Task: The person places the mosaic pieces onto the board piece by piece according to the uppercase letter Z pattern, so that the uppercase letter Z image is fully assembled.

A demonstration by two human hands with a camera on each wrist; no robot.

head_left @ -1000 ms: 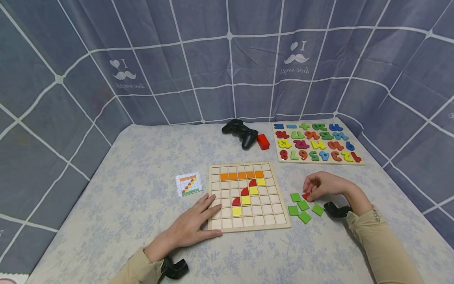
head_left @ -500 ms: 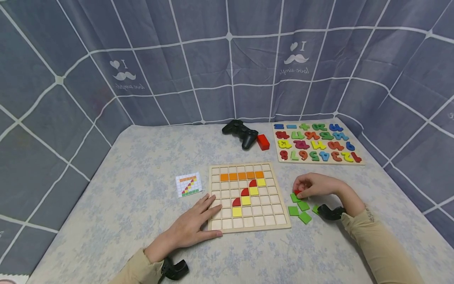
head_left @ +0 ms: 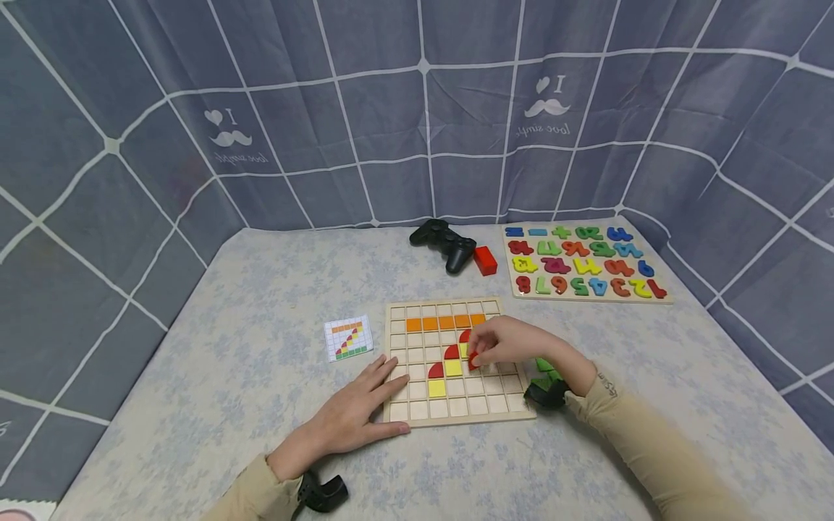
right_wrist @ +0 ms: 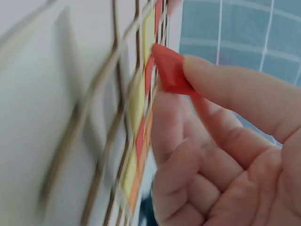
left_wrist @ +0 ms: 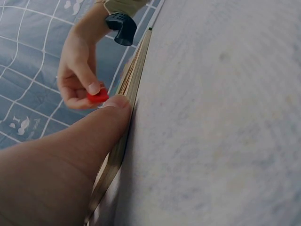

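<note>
Between thumb and fingertips, my right hand (head_left: 507, 340) pinches a small red tile (right_wrist: 171, 70), close over the wooden grid board (head_left: 462, 420). The right wrist view shows the tile tilted, one corner near the grid. A row of orange tiles (head_left: 445, 321) lies across the board's upper part. Below it, yellow tiles (head_left: 436, 388) and red quarter-round tiles (head_left: 436, 370) form a diagonal, partly hidden by my right hand. My left hand (head_left: 352, 409) rests with spread fingers on the board's left side, its thumb at the front edge.
A printed pattern card (head_left: 349, 338) lies left of the board. Green tiles (head_left: 546, 367) sit to its right, partly behind my right wrist. Farther back are a black game controller (head_left: 444, 244), a red block (head_left: 485, 260) and a number puzzle board (head_left: 586, 260).
My right hand has picked up the red tile from beside the green tiles and carried it left over the board. My left hand has stayed in place.
</note>
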